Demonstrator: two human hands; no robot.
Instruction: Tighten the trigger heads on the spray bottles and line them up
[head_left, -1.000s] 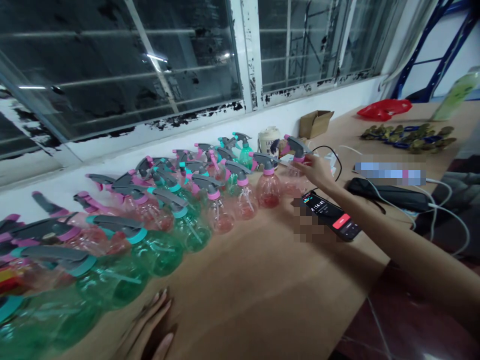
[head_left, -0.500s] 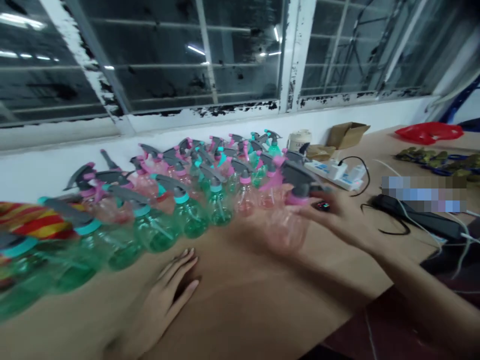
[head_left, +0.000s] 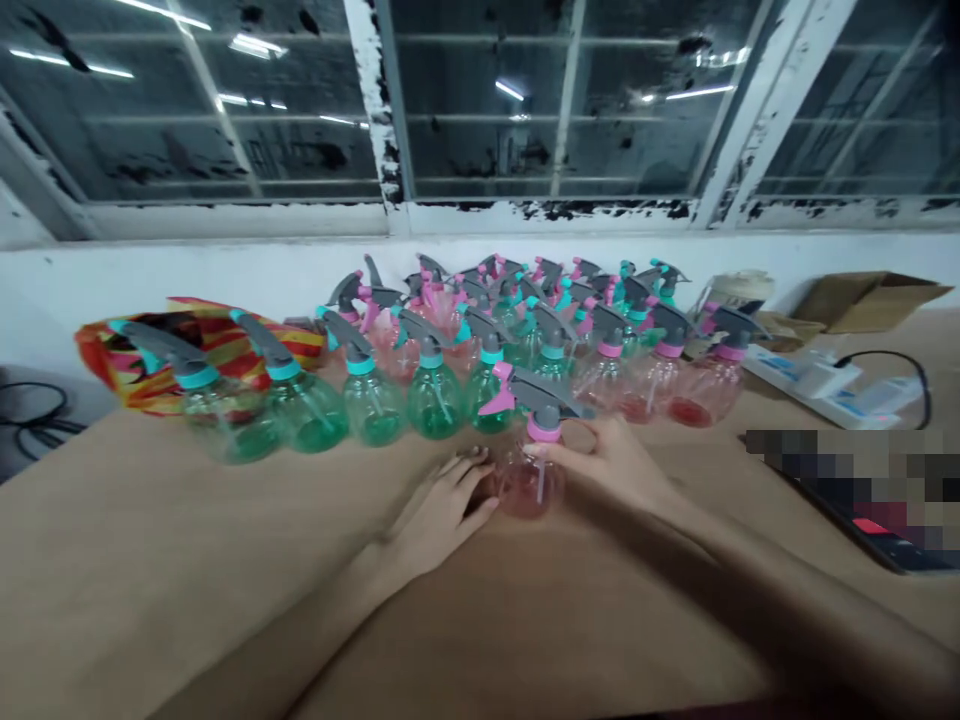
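Pink-collared spray bottle upright between two hands, its neck in the right one's pinch

Nearest, on the brown tabletop, the left hand lies low with its fingers loosely spread, the thumb and fingertips pointing at the left side of the pink-collared spray bottle. The fingertips are right beside the bottle's round body; whether they touch it, I cannot tell. The right hand comes in from the other side and pinches the neck just under the collar, thumb across the front, the other fingers partly hidden behind. The bottle is directly between the hands, a little ahead of the left thumb. Its long axis runs up and down, close to vertical, while the sprayer head lies crosswise: pink nozzle out over the left hand, grey end toward the right. Both hands are close, but the right clearly has the grip. Whether the base rests fully on the table is hard to judge.

Off to the right lies a phone, partly blurred out. Just beyond the hands stands a front row of bottles, green-tinted ones at left and centre, pinkish ones at right, with more crowded behind. Farther back are a striped bag, a white power strip and a cardboard box, then the windows
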